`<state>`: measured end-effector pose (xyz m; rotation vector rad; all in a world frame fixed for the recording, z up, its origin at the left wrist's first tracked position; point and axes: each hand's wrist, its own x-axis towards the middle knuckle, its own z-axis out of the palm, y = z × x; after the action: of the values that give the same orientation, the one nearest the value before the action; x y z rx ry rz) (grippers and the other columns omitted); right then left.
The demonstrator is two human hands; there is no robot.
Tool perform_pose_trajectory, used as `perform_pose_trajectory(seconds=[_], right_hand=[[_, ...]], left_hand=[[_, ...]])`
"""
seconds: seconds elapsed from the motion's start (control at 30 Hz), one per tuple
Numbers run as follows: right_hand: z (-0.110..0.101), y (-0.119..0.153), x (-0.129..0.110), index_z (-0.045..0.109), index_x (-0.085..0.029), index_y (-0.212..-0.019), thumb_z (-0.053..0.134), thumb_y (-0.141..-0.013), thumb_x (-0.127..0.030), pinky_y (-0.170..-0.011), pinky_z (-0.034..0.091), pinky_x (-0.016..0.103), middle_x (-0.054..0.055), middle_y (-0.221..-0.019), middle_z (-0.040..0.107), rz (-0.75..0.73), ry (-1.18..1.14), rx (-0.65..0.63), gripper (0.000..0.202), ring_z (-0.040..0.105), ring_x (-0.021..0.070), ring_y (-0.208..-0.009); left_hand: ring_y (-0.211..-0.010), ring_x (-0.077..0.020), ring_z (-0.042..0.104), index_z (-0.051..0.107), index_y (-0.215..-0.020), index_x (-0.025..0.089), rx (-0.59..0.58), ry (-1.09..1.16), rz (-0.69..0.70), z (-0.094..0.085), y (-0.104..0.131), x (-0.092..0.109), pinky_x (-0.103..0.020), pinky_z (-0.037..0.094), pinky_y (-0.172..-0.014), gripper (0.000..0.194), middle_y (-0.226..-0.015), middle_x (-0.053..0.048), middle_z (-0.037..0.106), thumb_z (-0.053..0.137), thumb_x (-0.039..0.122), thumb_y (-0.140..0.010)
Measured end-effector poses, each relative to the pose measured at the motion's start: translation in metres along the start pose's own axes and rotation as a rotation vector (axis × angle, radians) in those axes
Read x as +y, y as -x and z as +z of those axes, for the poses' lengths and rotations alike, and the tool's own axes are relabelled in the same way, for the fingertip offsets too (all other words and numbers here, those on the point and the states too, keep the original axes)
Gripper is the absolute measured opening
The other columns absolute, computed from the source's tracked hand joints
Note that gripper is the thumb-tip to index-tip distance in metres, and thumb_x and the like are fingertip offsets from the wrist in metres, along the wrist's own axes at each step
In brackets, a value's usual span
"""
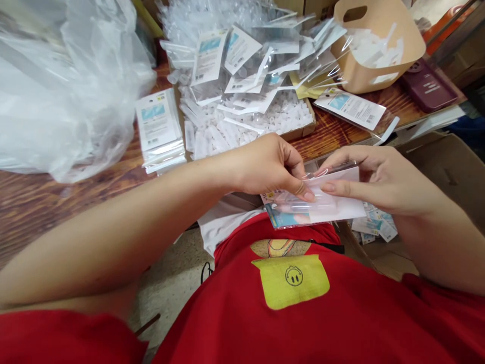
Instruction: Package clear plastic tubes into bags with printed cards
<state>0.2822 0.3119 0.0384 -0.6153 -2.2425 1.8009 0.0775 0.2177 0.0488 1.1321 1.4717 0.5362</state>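
A clear plastic package with a white and blue card and clear plastic pieces inside is held just above my lap. My left hand pinches its upper left part between thumb and fingers. On the package's right side, my right hand grips the edge, thumb on the front and fingers behind. Beyond my hands, a cardboard tray holds many small white plastic pieces, with carded clear bags lying over them. A neat stack of carded bags lies left of the tray.
A large translucent plastic bag covers the table's left. At the right are a tan bin with white pieces, a single carded bag and a maroon phone. An open cardboard box with small packets stands below the table edge.
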Motion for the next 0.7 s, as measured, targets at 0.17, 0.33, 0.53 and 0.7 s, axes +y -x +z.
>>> perform_pose_trajectory(seconds=[0.17,0.33,0.53,0.7], right_hand=[[-0.004,-0.011,-0.006,0.072,-0.022,-0.080,0.091,-0.068,-0.056,-0.067,0.053,0.031,0.003,-0.080,0.073,0.055,-0.026,0.019,0.040,0.067,0.0183,-0.077],[-0.003,-0.011,0.001,0.070,-0.022,-0.076,0.092,-0.063,-0.060,-0.059,0.050,0.030,0.003,-0.079,0.073,0.154,-0.140,0.070,0.046,0.063,0.0163,-0.068],[-0.001,-0.008,0.004,0.075,-0.025,-0.078,0.088,-0.071,-0.059,-0.071,0.057,0.033,0.002,-0.079,0.073,-0.056,0.095,0.156,0.037,0.067,0.0181,-0.074],[-0.001,0.001,-0.003,0.078,-0.029,-0.084,0.069,-0.095,-0.047,-0.073,0.056,0.035,0.001,-0.081,0.076,-0.280,0.341,0.168,0.024,0.069,0.0181,-0.075]], left_hand=[[-0.061,-0.0129,0.063,0.076,-0.068,0.017,0.029,0.064,0.013,-0.002,0.001,0.002,-0.025,0.051,-0.063,0.013,-0.068,0.000,0.070,0.085,0.027,-0.070],[-0.065,-0.0123,0.066,0.077,-0.071,0.017,0.072,0.185,0.027,0.000,0.002,0.000,-0.024,0.054,-0.067,0.007,-0.075,-0.002,0.074,0.080,0.021,-0.075],[-0.065,-0.0128,0.065,0.075,-0.069,0.017,0.132,0.198,0.045,0.004,0.001,-0.004,-0.024,0.052,-0.064,0.008,-0.075,-0.003,0.074,0.082,0.021,-0.072],[-0.075,-0.0171,0.068,0.076,-0.066,0.018,-0.024,0.185,0.094,-0.003,0.003,0.003,-0.027,0.053,-0.070,0.012,-0.076,-0.005,0.073,0.083,0.027,-0.071]])
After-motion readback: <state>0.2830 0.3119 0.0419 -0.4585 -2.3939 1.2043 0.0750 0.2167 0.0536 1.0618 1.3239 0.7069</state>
